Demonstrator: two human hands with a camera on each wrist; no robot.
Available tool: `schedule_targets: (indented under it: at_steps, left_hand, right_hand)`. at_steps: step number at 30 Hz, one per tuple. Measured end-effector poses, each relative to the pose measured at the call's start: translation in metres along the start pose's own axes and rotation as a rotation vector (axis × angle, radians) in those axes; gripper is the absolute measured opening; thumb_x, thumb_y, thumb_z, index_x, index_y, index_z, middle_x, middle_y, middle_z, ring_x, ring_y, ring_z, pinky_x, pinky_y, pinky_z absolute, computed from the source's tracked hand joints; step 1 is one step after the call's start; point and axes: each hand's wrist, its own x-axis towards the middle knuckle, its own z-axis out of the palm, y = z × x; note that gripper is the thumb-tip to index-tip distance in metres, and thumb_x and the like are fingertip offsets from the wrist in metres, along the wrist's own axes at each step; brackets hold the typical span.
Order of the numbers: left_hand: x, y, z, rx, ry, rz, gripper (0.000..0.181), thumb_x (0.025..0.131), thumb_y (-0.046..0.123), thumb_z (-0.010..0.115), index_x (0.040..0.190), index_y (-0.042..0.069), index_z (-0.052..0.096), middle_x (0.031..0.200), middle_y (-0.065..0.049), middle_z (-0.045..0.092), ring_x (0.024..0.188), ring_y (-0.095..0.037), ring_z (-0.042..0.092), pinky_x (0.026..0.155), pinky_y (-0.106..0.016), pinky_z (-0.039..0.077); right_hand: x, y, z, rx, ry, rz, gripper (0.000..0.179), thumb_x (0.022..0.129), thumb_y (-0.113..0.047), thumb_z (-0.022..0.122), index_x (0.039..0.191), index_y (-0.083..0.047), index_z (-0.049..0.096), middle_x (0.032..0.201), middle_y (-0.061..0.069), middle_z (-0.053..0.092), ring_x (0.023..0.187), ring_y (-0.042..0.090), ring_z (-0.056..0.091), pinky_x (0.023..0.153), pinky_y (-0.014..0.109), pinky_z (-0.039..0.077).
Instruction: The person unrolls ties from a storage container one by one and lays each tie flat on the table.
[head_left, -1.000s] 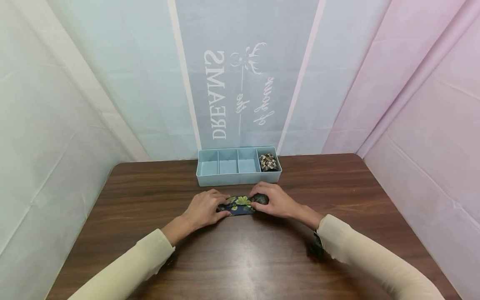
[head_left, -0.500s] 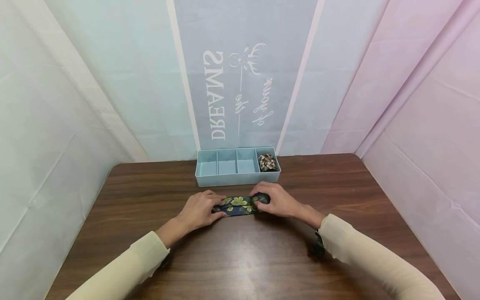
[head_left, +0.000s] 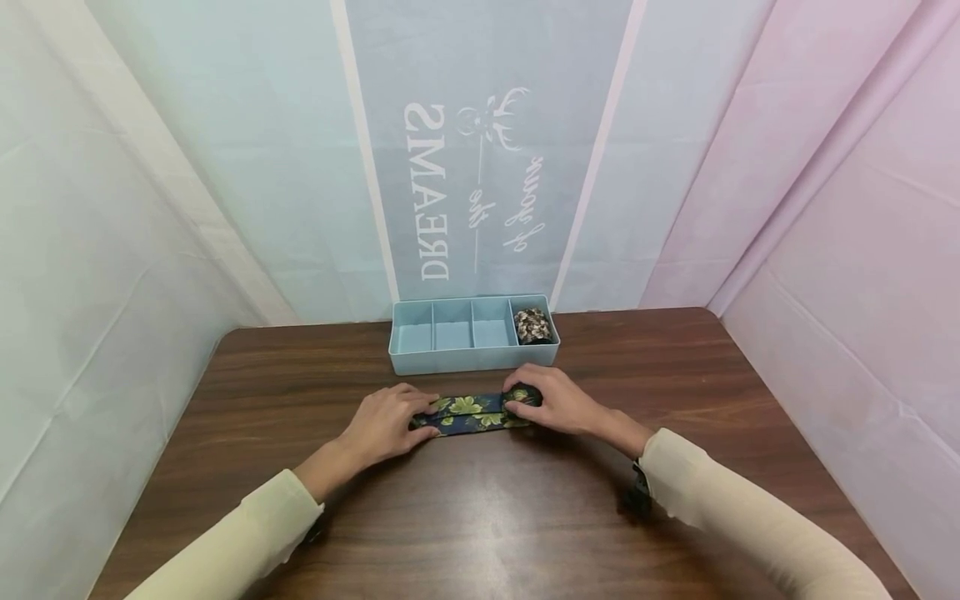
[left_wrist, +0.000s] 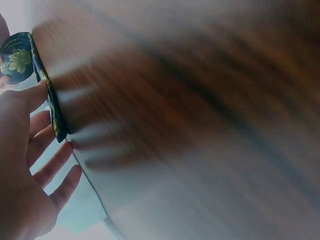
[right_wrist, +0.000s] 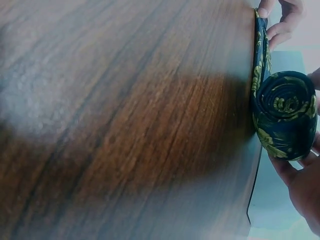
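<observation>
Right grip: right hand [head_left: 551, 400], centre of the frame, fingers and thumb bent round the coiled end [right_wrist: 285, 112] of a floral strip [head_left: 461, 415], dark blue with yellow-green flowers. From the right wrist, the spiral of layers shows clearly. Left grip: left hand [head_left: 384, 423], just left of centre, fingers extended and spread, thumb and fingertips resting on the strip's left end. Between the hands the strip lies flat along the table [head_left: 480, 525], with a line running down its length.

Change against one second ago: left hand has moved leftward; a longer flat run of strip now shows between the hands. Right hand and coil hold nearly the same spot.

Just above the hands in the frame: light-blue tray [head_left: 472, 361], four compartments in a row. The rightmost one holds a patterned roll [head_left: 533, 326] in brown, black and white; it sits there as before.

Writing: on the grey-blue panel of the backdrop [head_left: 300, 167], upper middle, I read "DREAMS" [head_left: 427, 192], "the" and "of your", all in white, sideways and reversed. A white deer-head drawing [head_left: 491, 122] sits beside them.

Surface: dark brown wood grain, rounded far corners, pale glare at lower centre. Room: pale cloth hangs at back and on both sides, tinted pink toward the upper right. Cream sleeves [head_left: 750, 508] enter from the lower corners; a dark strap [head_left: 639, 483] shows at the right wrist.
</observation>
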Motion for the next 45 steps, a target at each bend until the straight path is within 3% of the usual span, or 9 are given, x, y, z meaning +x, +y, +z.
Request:
schedule_targets:
  at_steps: [3,8,13,20,29,34,37,42,45]
  left_hand:
    - [-0.002,-0.002,-0.002,0.004,0.001,0.001,0.036,0.093,0.045,0.082,0.113,0.015,0.083,0.133,0.001,0.075,0.119,-0.022,0.070,0.091,-0.046,0.062]
    - [-0.004,-0.003,-0.007,0.018,0.001,0.003,0.037,0.093,0.046,0.082,0.113,0.015,0.083,0.132,0.001,0.075,0.117,-0.022,0.070,0.093,-0.046,0.061]
    - [-0.006,-0.005,-0.007,0.021,-0.013,-0.008,0.037,0.093,0.045,0.082,0.114,0.015,0.083,0.131,0.000,0.075,0.117,-0.022,0.070,0.096,-0.047,0.060]
    - [-0.006,-0.006,-0.008,0.030,0.004,0.006,0.037,0.091,0.044,0.083,0.113,0.014,0.084,0.129,-0.001,0.076,0.115,-0.023,0.070,0.094,-0.048,0.060]
    - [0.002,-0.002,-0.013,0.116,-0.035,0.042,0.033,0.091,0.046,0.083,0.106,0.017,0.085,0.125,-0.001,0.078,0.111,-0.023,0.072,0.088,-0.046,0.060]
    - [0.010,0.004,-0.014,0.128,-0.010,0.036,0.031,0.093,0.047,0.080,0.096,0.017,0.083,0.115,-0.001,0.080,0.108,-0.023,0.072,0.089,-0.046,0.060]
    - [0.016,0.009,-0.012,0.109,0.001,0.033,0.036,0.095,0.048,0.078,0.107,0.013,0.081,0.117,-0.003,0.079,0.111,-0.025,0.072,0.094,-0.047,0.059]
    - [0.028,0.017,-0.007,0.038,-0.045,0.066,0.048,0.100,0.043,0.073,0.137,0.013,0.072,0.142,-0.006,0.068,0.127,-0.027,0.067,0.104,-0.048,0.056]
    - [0.036,0.022,-0.005,0.000,-0.076,0.091,0.049,0.101,0.042,0.073,0.141,0.014,0.070,0.150,-0.006,0.063,0.132,-0.027,0.064,0.107,-0.048,0.054]
  right_hand:
    - [0.001,-0.001,0.000,-0.010,0.009,0.015,0.022,0.099,-0.027,0.077,0.115,-0.014,0.071,0.112,-0.004,0.070,0.099,0.009,0.067,0.084,0.035,0.059]
    - [0.001,-0.002,-0.002,-0.012,0.035,-0.009,0.020,0.096,-0.018,0.079,0.111,-0.011,0.069,0.109,-0.003,0.070,0.094,0.009,0.067,0.080,0.033,0.059]
    - [-0.001,0.001,-0.004,-0.017,0.022,-0.049,0.018,0.096,-0.011,0.072,0.114,-0.010,0.075,0.113,-0.002,0.070,0.101,0.012,0.067,0.083,0.036,0.059]
    - [-0.007,0.005,-0.007,-0.003,-0.006,-0.020,0.028,0.098,-0.007,0.063,0.120,-0.011,0.078,0.120,0.001,0.071,0.106,0.015,0.067,0.082,0.036,0.056]
    - [-0.009,0.007,-0.006,-0.029,0.052,-0.034,0.019,0.101,-0.019,0.075,0.117,-0.010,0.076,0.115,-0.003,0.072,0.105,0.015,0.070,0.089,0.042,0.059]
    - [-0.008,0.008,-0.003,-0.017,0.046,-0.022,0.020,0.098,-0.022,0.079,0.115,-0.011,0.075,0.114,-0.004,0.072,0.104,0.011,0.069,0.087,0.039,0.060]
    - [-0.008,0.009,-0.002,-0.011,0.041,-0.014,0.020,0.098,-0.022,0.079,0.115,-0.012,0.074,0.114,-0.005,0.071,0.104,0.011,0.069,0.088,0.039,0.060]
    - [-0.008,0.009,-0.003,-0.001,0.037,-0.005,0.020,0.099,-0.021,0.078,0.116,-0.013,0.074,0.115,-0.005,0.071,0.105,0.011,0.068,0.089,0.039,0.059]
    - [-0.009,0.009,-0.003,0.003,0.037,-0.019,0.019,0.099,-0.020,0.078,0.116,-0.012,0.074,0.115,-0.004,0.071,0.106,0.012,0.068,0.090,0.040,0.059]
